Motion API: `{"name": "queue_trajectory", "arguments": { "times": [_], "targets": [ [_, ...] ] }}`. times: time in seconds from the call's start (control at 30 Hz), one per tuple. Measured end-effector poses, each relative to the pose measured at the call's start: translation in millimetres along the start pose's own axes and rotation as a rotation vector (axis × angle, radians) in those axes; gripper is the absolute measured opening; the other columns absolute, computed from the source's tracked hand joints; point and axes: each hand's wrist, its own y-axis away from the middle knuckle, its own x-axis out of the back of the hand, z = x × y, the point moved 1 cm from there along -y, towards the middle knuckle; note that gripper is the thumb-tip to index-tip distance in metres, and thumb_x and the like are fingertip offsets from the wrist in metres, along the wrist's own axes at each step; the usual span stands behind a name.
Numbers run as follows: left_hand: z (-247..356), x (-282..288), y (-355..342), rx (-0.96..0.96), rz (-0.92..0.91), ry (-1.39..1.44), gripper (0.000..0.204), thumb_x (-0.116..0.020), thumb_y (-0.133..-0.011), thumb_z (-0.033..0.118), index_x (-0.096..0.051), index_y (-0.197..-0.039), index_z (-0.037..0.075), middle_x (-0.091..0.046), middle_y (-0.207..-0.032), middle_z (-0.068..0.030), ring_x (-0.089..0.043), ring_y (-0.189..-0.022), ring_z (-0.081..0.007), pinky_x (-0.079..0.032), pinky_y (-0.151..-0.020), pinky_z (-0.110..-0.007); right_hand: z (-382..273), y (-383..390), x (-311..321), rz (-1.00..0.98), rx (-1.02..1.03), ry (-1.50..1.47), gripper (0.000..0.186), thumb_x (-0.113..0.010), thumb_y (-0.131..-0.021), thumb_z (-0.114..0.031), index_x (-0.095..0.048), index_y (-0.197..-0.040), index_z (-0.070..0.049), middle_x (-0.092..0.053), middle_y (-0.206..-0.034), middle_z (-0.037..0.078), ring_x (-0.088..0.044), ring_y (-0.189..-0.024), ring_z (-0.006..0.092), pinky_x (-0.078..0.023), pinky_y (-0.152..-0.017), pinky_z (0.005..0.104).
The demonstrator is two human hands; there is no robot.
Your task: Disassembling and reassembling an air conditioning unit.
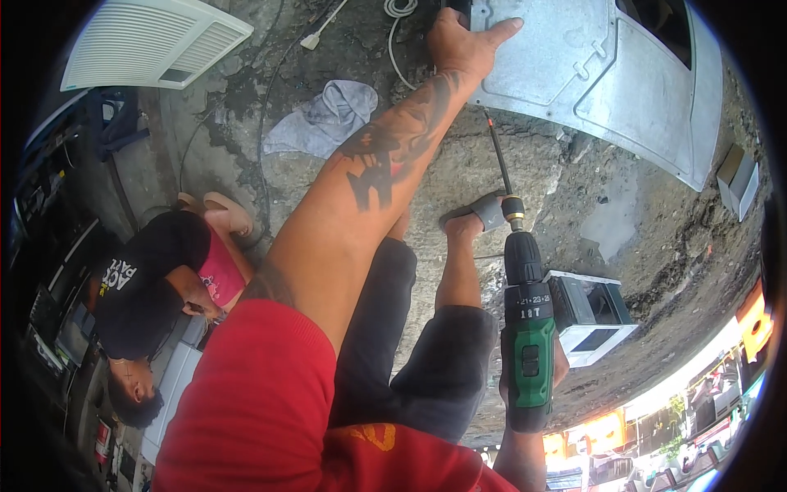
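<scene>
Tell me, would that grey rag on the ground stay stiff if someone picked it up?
Probably not. The grey rag lies crumpled in soft folds on the concrete floor, so it would likely droop and hang limp. It looks thin, so it is probably light, and it seems unlikely to roll or break.

The left hand [461, 45] rests on the metal housing's [574, 66] left edge, with the cloth [328, 119] left of it and the drill [526, 328] below.
</scene>
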Motion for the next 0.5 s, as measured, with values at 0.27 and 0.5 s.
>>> {"name": "queue_trajectory", "arguments": {
  "times": [0.27, 0.5],
  "targets": [
    [0.8, -2.0, 1.5, 0.021, 0.014, -0.193, 0.078, -0.082, -0.065, 0.063, -0.062, -0.097, -0.006, -0.067, -0.093, -0.0282, -0.065, -0.087, -0.0444, -0.049, -0.077, -0.050, -29.3, -33.0, 3.4, -0.006, 0.160, 0.029, 0.032, -0.055, -0.090, 0.002, -0.060, -0.122, 0.010, -0.069, -0.102, 0.014, -0.067, -0.086, 0.0163, -0.054, -0.076, 0.0267],
    [-4.4, -1.3, 6.7, 0.065, 0.064, -0.015, 0.081, -0.087, -0.060, 0.060, -0.058, -0.101, -0.005, -0.065, -0.100, -0.0209, -0.065, -0.095, -0.0319, -0.053, -0.083, -0.041, -25.8, -33.9, -5.9, 0.115, 0.128, -0.048, 0.013, -0.067, -0.077, -0.006, -0.065, -0.088, 0.002, -0.063, -0.083, 0.012, -0.063, -0.068, 0.0244, -0.048, -0.060, 0.0316]
  ]
}}
